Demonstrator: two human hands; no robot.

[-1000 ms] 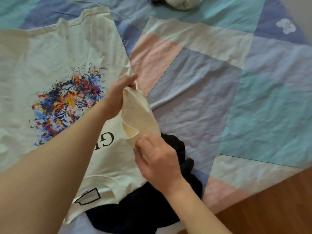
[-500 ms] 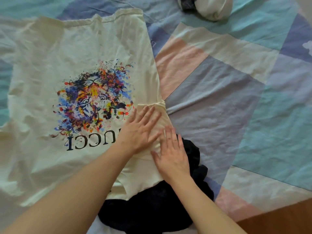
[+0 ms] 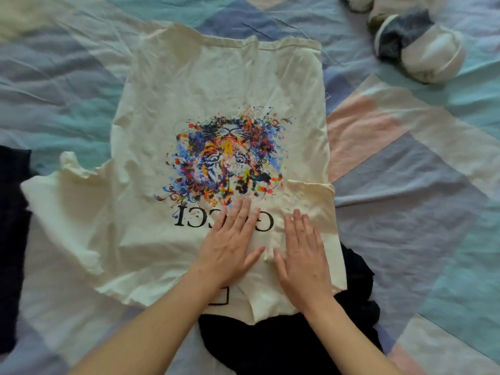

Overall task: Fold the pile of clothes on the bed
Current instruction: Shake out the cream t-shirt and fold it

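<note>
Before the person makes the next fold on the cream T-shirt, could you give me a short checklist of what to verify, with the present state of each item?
1. Both hands free: left hand and right hand lie flat on the cream T-shirt, gripping nothing. ok.
2. Right sleeve folded inward: its edge lies over the shirt body. ok.
3. Left sleeve folded inward: it spreads outward, crumpled. not ok.
4. Fabric smooth: wrinkles across the body. not ok.
5. Shirt lies on bare bedspread: its collar end rests on a black garment. not ok.
6. Back layer flat underneath: hidden. cannot tell.

cream T-shirt (image 3: 216, 85) | tiger print up | flat on bed (image 3: 405, 198)
</note>
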